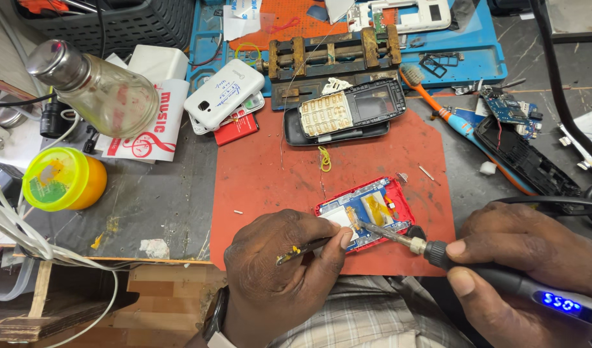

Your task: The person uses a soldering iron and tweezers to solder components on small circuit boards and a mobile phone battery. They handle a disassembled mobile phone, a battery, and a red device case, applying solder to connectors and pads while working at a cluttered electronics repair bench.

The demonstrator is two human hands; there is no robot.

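Observation:
An opened red phone body (367,212) with its board and a yellow flex showing lies on a red mat (270,174). My right hand (534,258) grips a black soldering iron (476,267) with a lit blue display; its metal tip touches the board near the phone's middle. My left hand (283,270) rests on the mat at the phone's left edge, pinching thin tweezers (305,248) whose points lie beside the board.
A dark keypad phone (347,113) lies above on the mat, a metal vise (334,55) and blue tray behind it. White phone (224,93), glass bottle (96,87) and yellow-lidded jar (61,179) sit left. An orange toothbrush (431,96), circuit board (508,109) and black casing (525,161) sit right.

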